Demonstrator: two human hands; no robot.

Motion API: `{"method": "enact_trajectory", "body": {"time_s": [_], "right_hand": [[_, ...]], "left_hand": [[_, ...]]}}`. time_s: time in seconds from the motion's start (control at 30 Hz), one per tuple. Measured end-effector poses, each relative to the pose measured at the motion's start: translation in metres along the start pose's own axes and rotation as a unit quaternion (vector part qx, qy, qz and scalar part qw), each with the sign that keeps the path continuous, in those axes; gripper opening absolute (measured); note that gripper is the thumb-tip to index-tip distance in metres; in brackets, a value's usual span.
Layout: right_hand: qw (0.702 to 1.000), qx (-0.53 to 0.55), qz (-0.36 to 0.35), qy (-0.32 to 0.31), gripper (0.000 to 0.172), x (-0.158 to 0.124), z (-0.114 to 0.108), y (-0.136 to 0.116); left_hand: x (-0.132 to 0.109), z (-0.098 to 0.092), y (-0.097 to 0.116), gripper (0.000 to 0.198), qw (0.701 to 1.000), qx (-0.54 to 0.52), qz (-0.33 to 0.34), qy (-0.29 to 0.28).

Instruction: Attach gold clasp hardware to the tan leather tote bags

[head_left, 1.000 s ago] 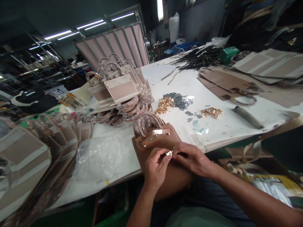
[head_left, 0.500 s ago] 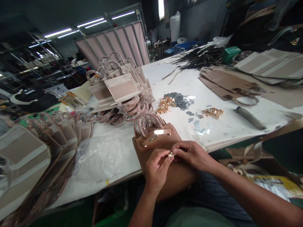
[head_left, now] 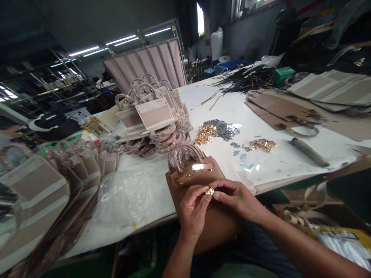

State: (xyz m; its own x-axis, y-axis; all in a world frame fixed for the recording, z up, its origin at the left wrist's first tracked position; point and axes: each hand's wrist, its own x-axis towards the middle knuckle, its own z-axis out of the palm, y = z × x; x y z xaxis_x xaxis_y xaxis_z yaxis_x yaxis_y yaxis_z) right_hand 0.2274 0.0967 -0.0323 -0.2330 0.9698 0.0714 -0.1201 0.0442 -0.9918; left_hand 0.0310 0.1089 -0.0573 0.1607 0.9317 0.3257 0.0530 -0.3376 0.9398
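Visibly, the left hand (head_left: pixel 193 212) and right hand (head_left: pixel 239 199) each have thumb and forefinger closed on one small gold fitting (head_left: pixel 210 191), over a brown handbag (head_left: pixel 189 193). The handbag lies across the near edge of the tabletop (head_left: pixel 199 102). Loose gold pieces (head_left: pixel 204 134) lie beyond it, further from that edge.

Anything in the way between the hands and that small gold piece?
Nothing visible: the left hand and right hand already pinch the gold piece between them, over the brown bag, with no other object in between.
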Motion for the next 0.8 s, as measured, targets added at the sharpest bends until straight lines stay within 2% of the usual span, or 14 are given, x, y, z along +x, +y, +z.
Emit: {"method": "enact_trajectory", "body": {"time_s": [0.17,0.27,0.33,0.4,0.47,0.5,0.6,0.7,0.73,0.8], "right_hand": [[0.999,0.029,0.0,0.047,0.037,-0.002,0.019,0.003],[0.998,0.025,-0.001,0.065,0.037,0.0,0.027,0.004],[0.998,-0.014,-0.017,0.065,0.034,0.004,0.03,0.003],[0.995,-0.071,-0.04,0.062,0.029,0.012,0.034,-0.001],[0.991,-0.104,-0.069,0.056,0.026,0.022,0.041,-0.006],[0.989,-0.11,-0.083,0.052,0.025,0.026,0.046,-0.009],[0.985,-0.12,-0.116,0.036,0.02,0.038,0.064,-0.015],[0.978,-0.127,-0.163,0.031,0.012,0.04,0.084,-0.022],[0.975,-0.122,-0.185,0.022,0.01,0.038,0.089,-0.025],[0.968,-0.114,-0.222,-0.025,0.009,0.033,0.096,-0.032]], "left_hand": [[0.0,0.002,0.009,0.016,0.999,-0.041,-0.02,0.028],[-0.006,-0.001,0.014,0.026,0.995,-0.054,-0.046,0.064],[-0.013,-0.007,0.015,0.032,0.991,0.006,-0.036,0.127],[-0.02,-0.016,0.013,0.035,0.972,0.097,-0.024,0.212],[-0.025,-0.026,0.009,0.043,0.949,0.143,-0.046,0.276],[-0.026,-0.03,0.007,0.049,0.944,0.14,-0.068,0.289],[-0.024,-0.039,0.001,0.072,0.951,0.084,-0.126,0.27],[-0.012,-0.043,-0.002,0.091,0.958,-0.01,-0.135,0.251],[-0.008,-0.044,-0.003,0.092,0.958,-0.037,-0.129,0.255],[0.002,-0.044,-0.002,0.08,0.955,-0.076,-0.119,0.262]]}}
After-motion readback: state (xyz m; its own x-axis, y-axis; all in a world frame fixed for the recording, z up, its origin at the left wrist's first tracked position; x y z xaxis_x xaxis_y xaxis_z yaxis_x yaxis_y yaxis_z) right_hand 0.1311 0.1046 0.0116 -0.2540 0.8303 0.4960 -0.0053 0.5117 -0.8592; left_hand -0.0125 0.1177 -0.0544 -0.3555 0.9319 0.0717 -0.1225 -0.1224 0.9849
